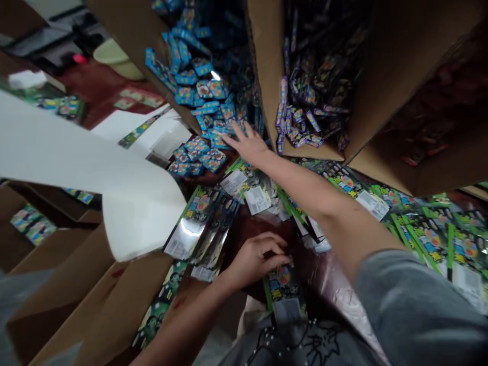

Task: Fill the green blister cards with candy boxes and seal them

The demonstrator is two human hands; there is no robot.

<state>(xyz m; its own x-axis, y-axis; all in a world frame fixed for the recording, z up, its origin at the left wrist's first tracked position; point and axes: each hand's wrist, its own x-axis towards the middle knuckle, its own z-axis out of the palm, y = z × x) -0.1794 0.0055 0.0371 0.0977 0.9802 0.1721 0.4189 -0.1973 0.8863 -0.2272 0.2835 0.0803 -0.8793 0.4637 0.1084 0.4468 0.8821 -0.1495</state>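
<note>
In the head view my right hand (pixel 249 145) reaches forward with its fingers spread over a heap of small blue packets (pixel 213 109). The heap spills from the front of a cardboard box, and my fingertips are at its lower edge. Close to my body, my left hand (pixel 261 256) is closed, thumb and fingers pinched at the top end of a printed plastic pouch (pixel 284 292). That pouch has a green side strip and a white label. Just left of my right hand lies a smaller cluster of blue packets (pixel 198 155) on the dark red table.
Flat printed pouches (pixel 198 218) lie left of my left hand, and more pouches (pixel 430 239) spread across the right. A cardboard box of purple packets (pixel 305 117) stands beside the blue ones. A white curved sheet (pixel 145 218) juts in from the left above open cartons (pixel 76 274).
</note>
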